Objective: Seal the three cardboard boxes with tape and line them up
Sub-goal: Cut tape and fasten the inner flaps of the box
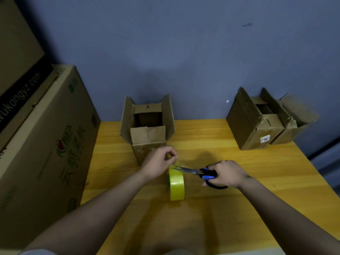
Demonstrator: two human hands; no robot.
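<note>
head view | looks forward-down | close over table [239, 208]

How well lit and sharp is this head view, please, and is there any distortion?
Head view: dim and soft overall; a pale light patch on the blue wall; wide-angle bending curves the table edges; glare on the yellow tape roll; printing on the large carton is blurred.
</note>
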